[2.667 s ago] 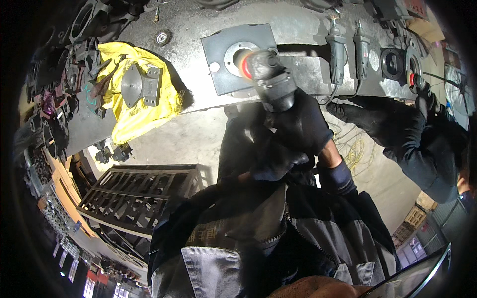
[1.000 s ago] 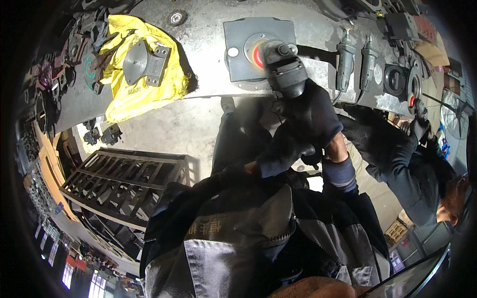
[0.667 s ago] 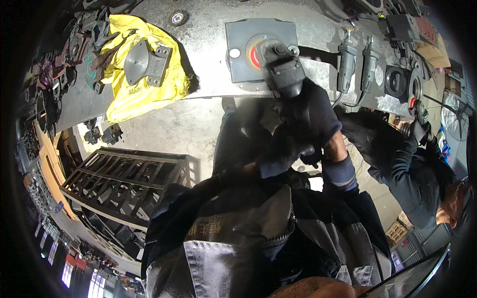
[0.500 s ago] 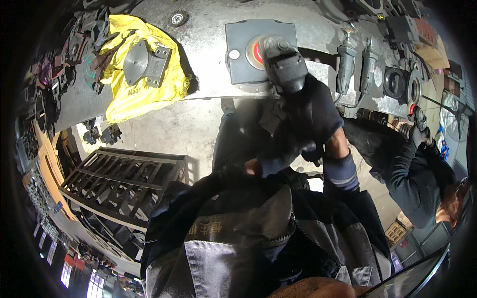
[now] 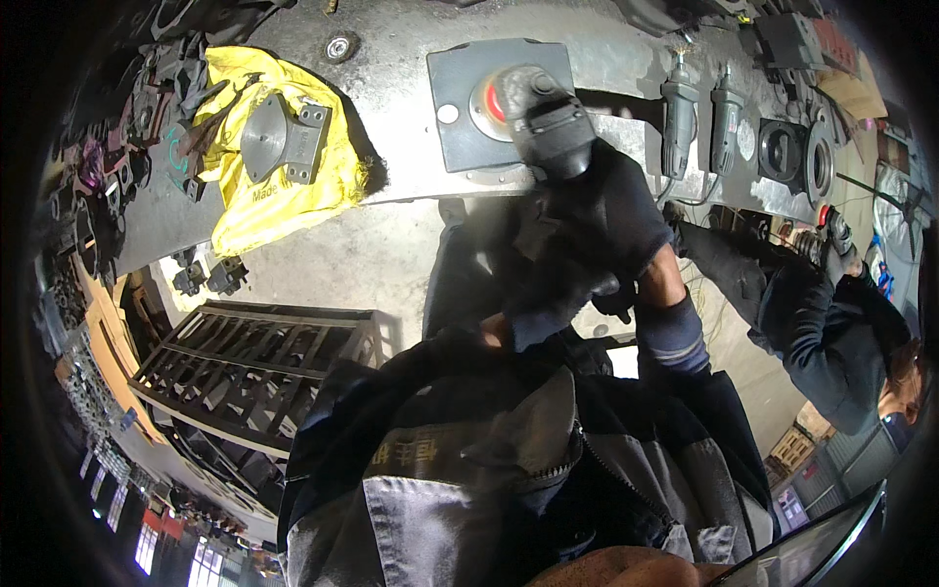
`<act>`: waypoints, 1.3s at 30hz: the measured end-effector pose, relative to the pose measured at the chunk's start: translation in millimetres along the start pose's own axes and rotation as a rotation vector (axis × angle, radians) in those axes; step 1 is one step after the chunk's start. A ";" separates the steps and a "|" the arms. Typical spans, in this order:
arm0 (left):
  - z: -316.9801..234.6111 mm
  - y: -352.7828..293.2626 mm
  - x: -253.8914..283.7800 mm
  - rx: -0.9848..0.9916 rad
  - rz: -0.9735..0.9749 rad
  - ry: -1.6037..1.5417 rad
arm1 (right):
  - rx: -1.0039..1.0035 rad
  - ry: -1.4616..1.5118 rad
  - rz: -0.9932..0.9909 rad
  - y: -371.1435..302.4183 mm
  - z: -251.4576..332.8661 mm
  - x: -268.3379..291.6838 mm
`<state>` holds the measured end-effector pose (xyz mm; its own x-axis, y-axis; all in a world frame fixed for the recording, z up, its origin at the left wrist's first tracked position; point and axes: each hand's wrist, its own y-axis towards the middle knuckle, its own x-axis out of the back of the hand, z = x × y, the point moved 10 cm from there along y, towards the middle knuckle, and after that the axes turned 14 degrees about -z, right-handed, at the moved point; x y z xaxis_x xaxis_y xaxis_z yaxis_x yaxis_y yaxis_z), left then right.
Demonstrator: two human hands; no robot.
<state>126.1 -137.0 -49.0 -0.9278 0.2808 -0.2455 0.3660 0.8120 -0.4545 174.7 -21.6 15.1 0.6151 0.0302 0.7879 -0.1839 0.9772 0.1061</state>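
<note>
An angle grinder with a dusty grey head lies over a dark grey square plate on the metal bench. Its red disc sits over the round centre of the plate, partly hidden by the grinder head. Wrapped round the grinder body is my right hand, in a dark glove. Lower and closer to me, my gloved left hand is closed at the tool's rear part; shadow hides most of its fingers. A pale round spot marks the plate's left side.
Left on the bench, a yellow bag lies under a machined metal part. Two more power grinders lie to the right, near a ring-shaped part. A dark metal rack stands below left. At right, another person works.
The whole view has shifted slightly, with the bench a little further left. The grinder stays at about the same spot on the plate, and both hands keep their hold.
</note>
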 end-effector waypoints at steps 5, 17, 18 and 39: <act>3.1 -5.3 -1.2 0.008 0.004 -0.005 | -0.309 0.075 0.006 -16.7 -17.0 -5.4; 11.3 -6.5 2.9 0.040 0.031 -0.002 | -0.600 0.096 0.128 -20.5 -12.4 -2.3; 12.2 -7.6 -0.7 0.063 0.041 -0.015 | -0.608 0.094 0.134 -26.1 -14.5 -1.6; 57.8 -18.7 -7.0 0.095 0.061 -0.035 | -0.677 0.230 -0.010 -40.9 -34.1 19.3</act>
<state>129.9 -183.6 -88.2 -0.9012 0.3088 -0.3043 0.4284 0.7416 -0.5162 220.2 -53.8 5.3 0.7742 -0.0084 0.6329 0.2927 0.8913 -0.3462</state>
